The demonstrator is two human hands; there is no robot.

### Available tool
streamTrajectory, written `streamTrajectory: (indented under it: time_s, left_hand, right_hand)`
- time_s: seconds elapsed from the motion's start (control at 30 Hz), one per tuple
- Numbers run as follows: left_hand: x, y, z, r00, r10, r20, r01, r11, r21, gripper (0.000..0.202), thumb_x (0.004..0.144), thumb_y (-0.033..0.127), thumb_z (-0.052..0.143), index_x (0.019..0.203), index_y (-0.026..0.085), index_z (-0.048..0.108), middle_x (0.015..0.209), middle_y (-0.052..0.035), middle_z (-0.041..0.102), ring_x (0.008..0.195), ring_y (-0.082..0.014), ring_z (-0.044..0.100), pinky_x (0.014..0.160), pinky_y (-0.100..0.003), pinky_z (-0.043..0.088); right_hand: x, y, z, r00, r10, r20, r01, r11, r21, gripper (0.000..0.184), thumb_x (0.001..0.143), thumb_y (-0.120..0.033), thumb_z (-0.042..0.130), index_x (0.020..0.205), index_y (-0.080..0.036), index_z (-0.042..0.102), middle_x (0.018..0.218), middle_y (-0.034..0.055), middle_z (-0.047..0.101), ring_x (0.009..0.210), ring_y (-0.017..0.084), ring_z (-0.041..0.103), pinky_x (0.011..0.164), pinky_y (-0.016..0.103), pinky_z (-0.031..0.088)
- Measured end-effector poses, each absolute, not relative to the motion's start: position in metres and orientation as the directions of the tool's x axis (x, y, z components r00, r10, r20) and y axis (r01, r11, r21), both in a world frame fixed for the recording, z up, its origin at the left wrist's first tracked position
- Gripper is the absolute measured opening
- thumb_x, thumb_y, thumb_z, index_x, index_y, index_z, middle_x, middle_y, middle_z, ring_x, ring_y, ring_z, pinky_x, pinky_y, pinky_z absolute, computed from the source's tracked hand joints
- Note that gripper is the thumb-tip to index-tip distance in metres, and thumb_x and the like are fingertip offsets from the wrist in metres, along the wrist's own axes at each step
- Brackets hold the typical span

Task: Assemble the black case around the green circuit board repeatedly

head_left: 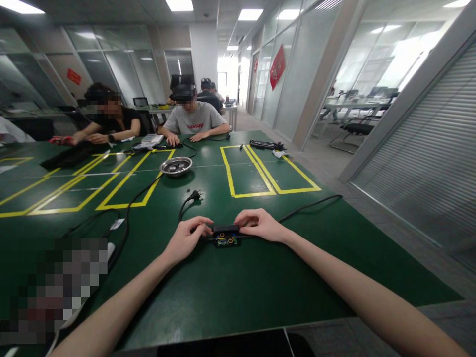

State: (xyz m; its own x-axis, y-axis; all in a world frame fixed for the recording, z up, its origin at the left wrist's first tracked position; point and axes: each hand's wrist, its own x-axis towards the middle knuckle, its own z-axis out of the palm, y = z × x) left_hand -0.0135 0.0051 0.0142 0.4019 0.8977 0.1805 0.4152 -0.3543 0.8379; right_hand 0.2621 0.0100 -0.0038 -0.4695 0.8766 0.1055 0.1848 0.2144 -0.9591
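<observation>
A small power adapter lies on the green table in front of me with its inside exposed. Its circuit board (226, 241) carries copper-wound coils and faces up toward me. Along the board's far side stands the black adapter cover (225, 228), tilted up. My left hand (189, 239) pinches the cover's left end between thumb and fingers. At the opposite end, my right hand (262, 226) grips it with bent fingers. A black cable (312, 206) runs off to the right, and a plug (195, 195) on a second cable lies beyond my left hand.
A metal bowl (176, 166) with small parts stands farther back on the table (297, 277). Yellow tape (253, 195) marks rectangles there. A black folded tripod-like item (267, 145) lies at the far edge. Two people sit across, hands on the table. A blurred patch covers the lower left.
</observation>
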Motion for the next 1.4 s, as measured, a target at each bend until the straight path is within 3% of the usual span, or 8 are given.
streamTrajectory:
  time_s: [0.17,0.33,0.7,0.87,1.0,1.1,1.27,1.4]
  left_hand:
    - [-0.0136,0.0029,0.0139,0.403,0.898,0.177,0.449,-0.363,0.817,0.029,0.089,0.042,0.06,0.097,0.018,0.075,0.082,-0.0045,0.081,0.075,-0.0222,0.075,0.074,-0.031,0.058]
    - [-0.0124,0.0032,0.0119,0.392,0.9,0.192,0.466,-0.374,0.802,0.029,0.089,0.044,0.061,0.094,0.019,0.075,0.084,-0.0045,0.082,0.079,-0.0233,0.076,0.07,-0.03,0.057]
    - [-0.0125,0.0031,0.0102,0.439,0.87,0.225,0.458,-0.432,0.777,0.027,0.086,0.042,0.066,0.095,0.019,0.076,0.084,-0.0042,0.08,0.078,-0.0208,0.074,0.076,-0.031,0.057]
    - [-0.0136,0.0036,0.0084,0.493,0.839,0.23,0.488,-0.485,0.725,0.026,0.087,0.042,0.068,0.096,0.019,0.077,0.087,-0.0053,0.077,0.08,-0.0206,0.071,0.077,-0.032,0.056]
    - [-0.0135,0.0039,0.0093,0.543,0.802,0.25,0.514,-0.553,0.656,0.025,0.092,0.04,0.062,0.095,0.02,0.078,0.088,-0.0059,0.075,0.084,-0.0212,0.068,0.078,-0.032,0.053]
    - [-0.0138,0.0038,0.0092,0.567,0.783,0.255,0.532,-0.585,0.612,0.027,0.094,0.041,0.06,0.094,0.02,0.077,0.085,-0.0057,0.072,0.084,-0.0215,0.065,0.077,-0.032,0.051]
    - [-0.0161,0.0032,0.0073,0.616,0.743,0.261,0.542,-0.64,0.544,0.032,0.08,0.046,0.078,0.096,0.019,0.074,0.085,-0.0038,0.067,0.084,-0.0222,0.062,0.075,-0.032,0.049]
    - [-0.017,0.0028,0.0074,0.626,0.731,0.272,0.546,-0.66,0.516,0.026,0.081,0.04,0.078,0.096,0.02,0.072,0.085,-0.0022,0.066,0.083,-0.0212,0.062,0.075,-0.032,0.048]
  right_hand:
    - [0.2619,0.01,-0.0047,-0.488,0.863,0.131,0.192,0.252,-0.949,0.028,0.077,-0.025,0.073,0.103,-0.017,0.075,0.103,0.0063,0.077,0.092,0.02,0.074,0.079,0.032,0.06]
    - [0.2616,0.0097,-0.005,-0.495,0.858,0.137,0.212,0.272,-0.939,0.027,0.079,-0.028,0.073,0.103,-0.017,0.075,0.099,0.0068,0.078,0.093,0.02,0.074,0.08,0.032,0.059]
    - [0.2607,0.0065,0.0011,-0.55,0.827,0.112,0.261,0.298,-0.918,0.04,0.076,-0.036,0.082,0.11,-0.017,0.075,0.11,0.0086,0.076,0.091,0.019,0.071,0.081,0.033,0.06]
    - [0.2601,0.0038,0.0039,-0.564,0.816,0.124,0.307,0.347,-0.886,0.036,0.079,-0.038,0.081,0.109,-0.017,0.075,0.109,0.008,0.074,0.09,0.019,0.069,0.08,0.033,0.059]
    - [0.2589,0.0019,0.0044,-0.591,0.781,0.202,0.304,0.447,-0.841,0.031,0.084,-0.034,0.076,0.11,-0.018,0.075,0.118,0.0097,0.07,0.092,0.018,0.067,0.077,0.032,0.058]
    - [0.257,0.0008,0.0037,-0.614,0.751,0.243,0.324,0.521,-0.789,0.034,0.081,-0.032,0.078,0.112,-0.017,0.075,0.114,0.0095,0.07,0.09,0.019,0.066,0.076,0.031,0.056]
    - [0.2546,0.0002,0.0017,-0.639,0.711,0.294,0.346,0.607,-0.715,0.036,0.08,-0.032,0.081,0.112,-0.017,0.075,0.108,0.0091,0.072,0.098,0.022,0.068,0.088,0.035,0.053]
    - [0.2541,0.0007,0.0001,-0.643,0.699,0.313,0.386,0.649,-0.656,0.034,0.08,-0.029,0.081,0.111,-0.016,0.075,0.109,0.0099,0.072,0.101,0.023,0.067,0.092,0.036,0.052]
